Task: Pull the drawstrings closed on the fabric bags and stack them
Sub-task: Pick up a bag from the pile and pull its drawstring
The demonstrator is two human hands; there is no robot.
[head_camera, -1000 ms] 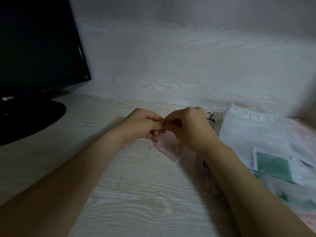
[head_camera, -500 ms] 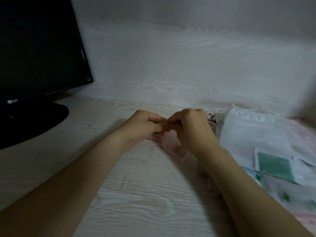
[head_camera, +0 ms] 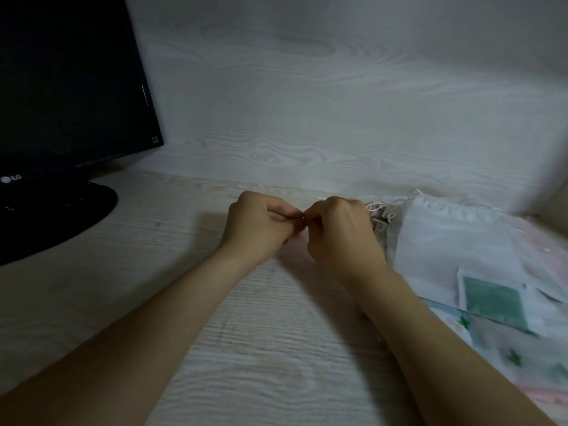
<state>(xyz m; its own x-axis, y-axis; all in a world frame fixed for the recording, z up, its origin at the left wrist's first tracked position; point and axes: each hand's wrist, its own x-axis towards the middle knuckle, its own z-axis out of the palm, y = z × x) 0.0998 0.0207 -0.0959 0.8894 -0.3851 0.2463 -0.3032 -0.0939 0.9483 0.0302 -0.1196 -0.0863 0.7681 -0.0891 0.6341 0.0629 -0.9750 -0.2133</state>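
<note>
Pinching fingertip to fingertip, the left hand [head_camera: 261, 224] and right hand [head_camera: 341, 233] grip a pink bag [head_camera: 297, 242] mostly hidden beneath them; other fabric bags [head_camera: 455, 241] lie just right.

Readable text: one item. "LG" logo [head_camera: 12, 178], pale letters with a round emblem to their left, stands on the lower bezel of the black monitor [head_camera: 70, 87], at its left end. Small square mark [head_camera: 155, 139] at the monitor's lower right corner: too small to read. Green patch [head_camera: 495, 299] on the white bag [head_camera: 455, 241], well right of the monitor: too blurred to read.
</note>
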